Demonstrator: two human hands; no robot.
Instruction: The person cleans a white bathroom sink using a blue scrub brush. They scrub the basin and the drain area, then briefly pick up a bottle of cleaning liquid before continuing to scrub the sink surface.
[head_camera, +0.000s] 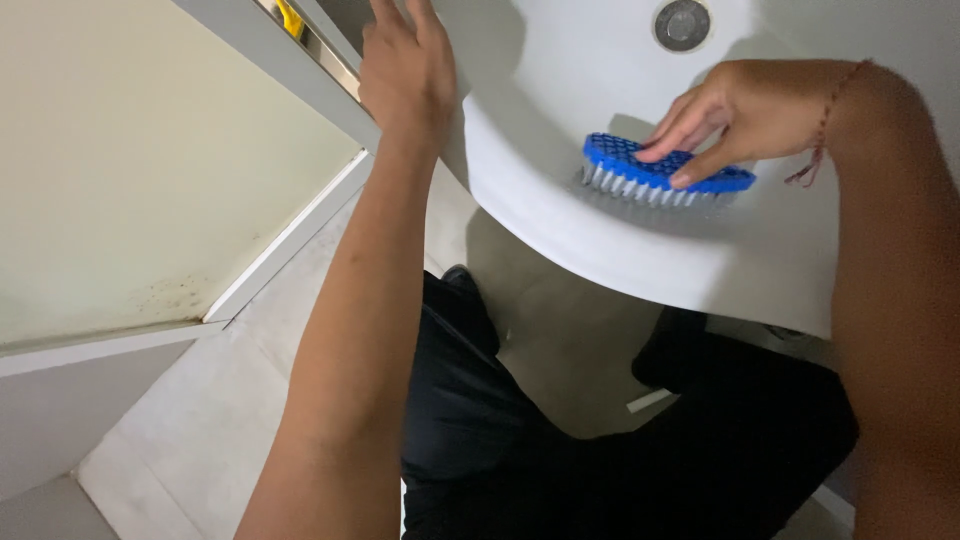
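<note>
STEP: scrubbing the front rim of the white sink (600, 250) | right hand (735, 110) closed on the blue scrub brush (665, 175), bristles down on the rim | left hand (405, 65) open, flat, bracing at the sink's edge | NEXT: likely firm downward pressure, strokes along the rim.

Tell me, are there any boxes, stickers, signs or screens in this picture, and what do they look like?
None that I can see: no box, sticker, sign or screen.
Right hand: presses on a blue scrub brush with pale bristles, on the white sink.
Left hand: rests flat near the sink's left edge.
Small yellow thing: top left, too cut off to tell.
</note>
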